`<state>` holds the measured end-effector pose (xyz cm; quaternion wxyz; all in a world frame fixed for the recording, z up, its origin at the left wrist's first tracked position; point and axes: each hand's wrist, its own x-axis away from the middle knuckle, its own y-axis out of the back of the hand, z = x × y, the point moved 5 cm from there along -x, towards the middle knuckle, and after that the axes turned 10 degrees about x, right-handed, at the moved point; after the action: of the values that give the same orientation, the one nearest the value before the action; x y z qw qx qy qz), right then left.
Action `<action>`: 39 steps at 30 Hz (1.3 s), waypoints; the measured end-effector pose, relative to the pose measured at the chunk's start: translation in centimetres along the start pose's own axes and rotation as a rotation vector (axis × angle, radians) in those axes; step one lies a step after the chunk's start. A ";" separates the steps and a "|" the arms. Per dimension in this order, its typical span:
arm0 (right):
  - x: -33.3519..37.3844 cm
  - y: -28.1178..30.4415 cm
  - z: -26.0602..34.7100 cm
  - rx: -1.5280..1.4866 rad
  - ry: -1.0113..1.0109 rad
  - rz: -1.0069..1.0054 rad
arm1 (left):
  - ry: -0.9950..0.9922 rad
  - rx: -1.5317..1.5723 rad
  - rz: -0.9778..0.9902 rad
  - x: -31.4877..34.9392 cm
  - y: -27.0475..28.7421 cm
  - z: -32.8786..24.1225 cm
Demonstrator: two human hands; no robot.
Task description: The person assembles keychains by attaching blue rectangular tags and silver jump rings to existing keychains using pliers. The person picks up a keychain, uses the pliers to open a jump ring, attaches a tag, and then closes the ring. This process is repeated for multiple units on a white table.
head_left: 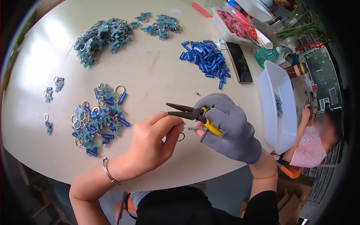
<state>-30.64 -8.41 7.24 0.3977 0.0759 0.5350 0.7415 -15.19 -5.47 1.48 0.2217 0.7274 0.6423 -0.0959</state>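
My right hand (pixel 230 127), in a grey glove with bare fingertips, is closed round needle-nose pliers (pixel 187 111) with yellow handles. Their dark jaws stand apart and point left, over the fingers of my left hand (pixel 155 137). That bare hand, with a silver bangle at its wrist, pinches a keychain; only its metal ring (pixel 181 137) and a bit of metal show below the fingers. A small silvery piece (pixel 195 128) sticks out by my right fingertips; its kind is unclear. Left of my left hand lies a heap of keychains with blue tags (pixel 99 120).
Farther back lie a pile of teal charms with rings (pixel 105 39) and a heap of blue tags (pixel 206 58). A phone (pixel 239 62), a white bin (pixel 277 108) and a tub of red pieces (pixel 232 26) stand right. Another person in pink (pixel 309 146) sits beyond the bin.
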 end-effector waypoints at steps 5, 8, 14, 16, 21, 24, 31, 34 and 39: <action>-0.3 -0.7 0.2 -0.052 -0.068 0.059 | -0.078 -0.042 -0.002 0.0 -0.1 -0.5; -0.4 -0.7 0.2 -0.056 -0.132 0.115 | -0.093 -0.045 0.005 0.0 0.0 -0.6; -0.7 -0.8 0.1 -0.036 -0.124 0.142 | -0.124 -0.035 0.031 0.1 -0.3 -0.5; -0.8 -1.0 -0.4 -0.041 -0.141 0.169 | -0.125 -0.037 0.042 0.2 -0.3 -0.5; -0.9 -1.1 -0.6 -0.020 -0.204 0.229 | -0.108 -0.038 0.058 0.2 -0.5 -0.4; -0.9 -1.1 -1.1 -0.083 -0.298 0.291 | -0.052 -0.004 0.075 0.1 -0.5 -0.2; -1.2 -0.9 -0.3 0.131 -0.099 0.203 | -0.049 -0.033 0.091 0.2 -0.6 -0.1; -1.1 -1.3 -0.9 0.029 -0.200 0.268 | -0.077 -0.062 0.085 0.1 -0.5 -0.4; -1.0 -1.6 -1.9 -0.173 -0.505 0.508 | -0.128 -0.065 0.048 0.2 -0.4 -0.7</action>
<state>-30.13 -10.30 5.41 0.3253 0.3533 0.3193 0.8170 -15.68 -4.96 1.92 0.2881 0.7273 0.6121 -0.1159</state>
